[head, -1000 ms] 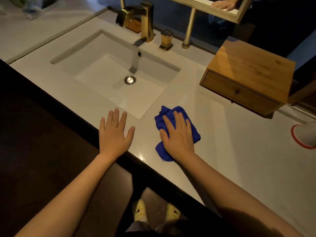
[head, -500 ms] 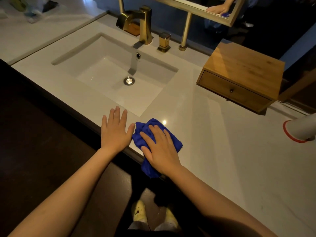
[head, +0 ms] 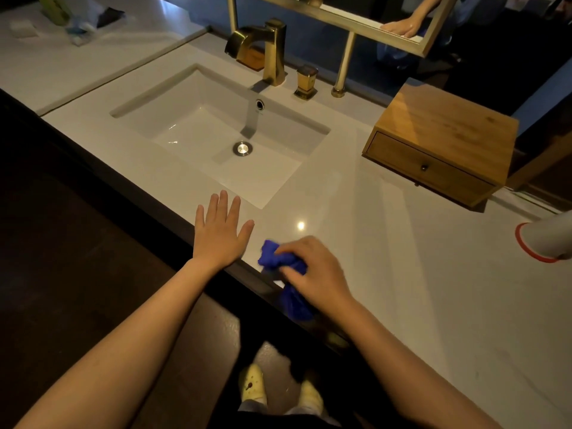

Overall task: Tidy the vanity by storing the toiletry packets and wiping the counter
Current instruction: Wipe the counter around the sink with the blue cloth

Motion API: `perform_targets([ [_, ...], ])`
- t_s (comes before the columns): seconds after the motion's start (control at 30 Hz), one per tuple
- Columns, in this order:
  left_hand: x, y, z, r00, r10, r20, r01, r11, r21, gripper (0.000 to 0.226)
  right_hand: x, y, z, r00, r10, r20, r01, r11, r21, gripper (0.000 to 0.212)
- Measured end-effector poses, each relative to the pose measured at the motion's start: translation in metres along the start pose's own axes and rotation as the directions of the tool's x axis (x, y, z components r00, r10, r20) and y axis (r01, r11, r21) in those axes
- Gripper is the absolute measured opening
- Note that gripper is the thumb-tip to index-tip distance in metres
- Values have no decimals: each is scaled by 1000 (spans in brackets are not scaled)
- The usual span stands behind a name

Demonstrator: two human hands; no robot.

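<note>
A blue cloth (head: pixel 272 258) is bunched up at the front edge of the pale counter (head: pixel 387 258), part of it hanging over the edge. My right hand (head: pixel 315 270) is closed around it, fingers curled. My left hand (head: pixel 218 233) lies flat on the counter just left of the cloth, fingers spread, holding nothing, right in front of the sink (head: pixel 216 131). A wooden drawer box (head: pixel 439 140) stands at the back right with its drawer shut. No toiletry packets are in sight on this counter.
A gold faucet (head: pixel 266 48) and gold handle (head: pixel 305 82) stand behind the sink. A white object with a red rim (head: pixel 544 239) lies at the right edge. A mirror frame (head: pixel 356 20) rises at the back. Small items (head: pixel 74 23) lie on the far-left counter.
My right hand has slid the cloth back toward the front edge and gone from pressing it flat to gripping it bunched. My left hand has stayed in place.
</note>
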State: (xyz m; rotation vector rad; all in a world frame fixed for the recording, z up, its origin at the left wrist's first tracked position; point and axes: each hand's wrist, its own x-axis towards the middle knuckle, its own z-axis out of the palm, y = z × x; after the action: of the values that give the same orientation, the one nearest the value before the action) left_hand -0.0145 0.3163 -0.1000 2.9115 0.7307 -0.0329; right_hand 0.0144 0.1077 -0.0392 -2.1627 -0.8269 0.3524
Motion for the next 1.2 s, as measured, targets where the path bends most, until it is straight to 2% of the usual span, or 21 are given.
perform_targets([
  [0.13,-2,0,-1,1000,9,7,-9,1000,9,67,29,5,-43,961,65,-269,-72,997,-19,28],
  [0.23,-3,1,-1,1000,6,-2,-6,1000,-2,67,41,4,-56,926,41,-376,-64,997,-48,31],
  [0.3,-2,1,-1,1000,6,-3,-6,1000,-4,67,41,4,-56,917,1,-399,-41,995,-92,36],
  [0.37,-2,1,-1,1000,4,1,-4,1000,-4,67,36,7,-52,948,21,-317,-52,995,-90,49],
  [0.4,-2,1,-1,1000,5,1,-5,1000,1,67,32,12,-48,968,31,-250,-69,988,-141,51],
  [0.47,-2,0,-1,1000,10,0,-10,1000,7,67,23,25,-38,987,72,-143,-112,948,-298,41],
  [0.53,-2,0,0,1000,11,-1,-11,1000,4,67,15,35,-32,978,175,-114,-197,954,-227,37],
  [0.57,-1,0,0,1000,12,-1,-12,1000,4,67,11,39,-27,977,189,-99,-205,958,-199,38],
  [0.63,-1,0,0,1000,15,-3,-15,1000,9,67,1,43,-16,980,184,-81,-199,948,-248,38],
  [0.83,0,0,0,1000,8,11,-9,999,41,67,-24,28,25,958,258,-128,-280,938,-204,45],
  [0.97,0,-1,-4,998,9,70,-10,1000,12,66,-26,7,47,974,212,-80,-225,943,-245,61],
  [1.1,15,-12,-21,976,66,206,-42,992,-122,61,-3,-8,66,994,106,-13,-104,932,-347,65],
  [1.2,16,-22,-27,981,97,170,-74,988,-139,55,22,-20,80,999,34,39,-16,914,-405,63],
])
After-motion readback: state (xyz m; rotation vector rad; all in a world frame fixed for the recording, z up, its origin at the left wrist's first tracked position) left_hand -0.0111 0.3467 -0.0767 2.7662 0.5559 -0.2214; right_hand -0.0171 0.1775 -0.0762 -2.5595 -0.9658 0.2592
